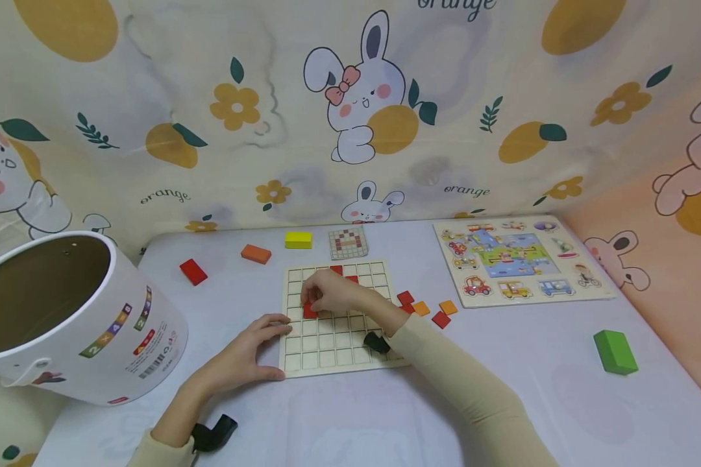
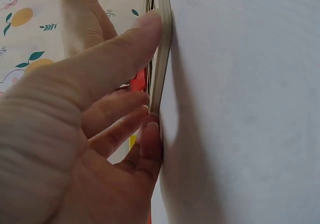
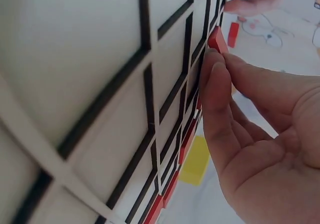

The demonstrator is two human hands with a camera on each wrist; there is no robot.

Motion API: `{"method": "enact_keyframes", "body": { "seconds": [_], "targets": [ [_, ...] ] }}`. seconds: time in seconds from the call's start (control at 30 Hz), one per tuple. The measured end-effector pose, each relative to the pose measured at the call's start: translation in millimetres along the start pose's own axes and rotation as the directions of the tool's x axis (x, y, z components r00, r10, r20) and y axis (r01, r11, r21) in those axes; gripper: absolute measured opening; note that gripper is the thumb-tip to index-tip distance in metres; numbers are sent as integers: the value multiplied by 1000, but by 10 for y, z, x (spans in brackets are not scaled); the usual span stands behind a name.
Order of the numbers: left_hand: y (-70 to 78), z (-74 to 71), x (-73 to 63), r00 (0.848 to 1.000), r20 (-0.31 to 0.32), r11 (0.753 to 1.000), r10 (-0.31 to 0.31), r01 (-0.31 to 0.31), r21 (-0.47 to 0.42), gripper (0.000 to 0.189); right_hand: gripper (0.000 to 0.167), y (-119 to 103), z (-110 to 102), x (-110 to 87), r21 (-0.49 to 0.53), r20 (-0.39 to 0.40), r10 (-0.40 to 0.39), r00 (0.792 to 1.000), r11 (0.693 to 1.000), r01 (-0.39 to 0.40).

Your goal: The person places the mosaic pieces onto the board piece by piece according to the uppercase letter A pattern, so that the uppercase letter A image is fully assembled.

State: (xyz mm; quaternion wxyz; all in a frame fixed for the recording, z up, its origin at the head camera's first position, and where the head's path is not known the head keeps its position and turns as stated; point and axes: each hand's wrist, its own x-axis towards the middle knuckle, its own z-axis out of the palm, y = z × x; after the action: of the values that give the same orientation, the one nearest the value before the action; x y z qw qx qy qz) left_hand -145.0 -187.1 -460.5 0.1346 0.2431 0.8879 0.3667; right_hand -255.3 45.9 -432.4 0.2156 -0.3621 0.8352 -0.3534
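Observation:
My right hand (image 1: 333, 290) is over the left part of a pale wooden grid board (image 1: 318, 360), pinching a small red square tile (image 3: 218, 39) between thumb and fingertips, close over a cell. Other red tiles (image 1: 336, 269) lie in the board's far cells, partly hidden by that hand. Along the board's left edge rests my left hand (image 1: 248, 350), fingers fairly straight and spread. In the left wrist view its thumb (image 2: 142, 31) and fingertips touch the board's rim.
Loose red and orange tiles (image 1: 441, 318) lie right of the board. Behind it are a pattern card (image 1: 348, 244), a yellow block (image 1: 298, 240), an orange block (image 1: 256, 253) and a red block (image 1: 193, 272). A white bucket (image 1: 152, 331) stands left; a picture puzzle (image 1: 520, 259) and green block (image 1: 616, 352) lie right.

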Motion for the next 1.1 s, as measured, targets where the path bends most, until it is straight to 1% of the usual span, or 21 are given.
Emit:
{"method": "enact_keyframes", "body": {
  "seconds": [0.13,0.23,0.3,0.4,0.53,0.67,0.77,0.9,0.97,1.03,1.1],
  "targets": [
    [-46,-4,-6,1000,0,1000,14,-14,-24,84,14,-25,31,27,-73,-10,-3,1000,997,2],
    [-73,-6,-13,1000,-1,999,21,-21,-44,84,15,-46,52,33,-111,-12,-2,1000,994,1],
    [-83,-8,-17,1000,-3,998,22,-22,-52,81,16,-63,59,28,-115,-8,-5,1000,993,4],
    [-86,-8,-20,1000,-6,998,17,-17,-62,75,14,-85,45,0,-120,-2,-30,1000,992,29],
    [-98,1,-5,1000,-1,997,13,-13,-72,73,13,-94,-74,-128,-99,-22,-67,998,993,64],
    [-114,15,18,1000,4,997,5,-4,-81,73,15,-38,-307,-390,-37,-84,-97,992,995,94],
    [-114,23,24,1000,4,996,1,-1,-85,73,16,47,-490,-655,2,-137,-83,987,996,84],
    [-95,26,21,1000,11,997,7,-6,-80,73,17,205,-664,-1061,18,-207,21,978,1000,-18],
    [-84,25,20,1000,16,997,10,-9,-75,73,19,312,-720,-1265,15,-219,76,973,997,-74],
    [-78,27,21,1000,20,997,7,-6,-74,72,20,430,-751,-1458,20,-212,118,970,993,-116],
    [-71,26,20,1000,22,997,5,-4,-77,72,23,546,-758,-1632,20,-186,142,972,990,-141]
  ]
}}
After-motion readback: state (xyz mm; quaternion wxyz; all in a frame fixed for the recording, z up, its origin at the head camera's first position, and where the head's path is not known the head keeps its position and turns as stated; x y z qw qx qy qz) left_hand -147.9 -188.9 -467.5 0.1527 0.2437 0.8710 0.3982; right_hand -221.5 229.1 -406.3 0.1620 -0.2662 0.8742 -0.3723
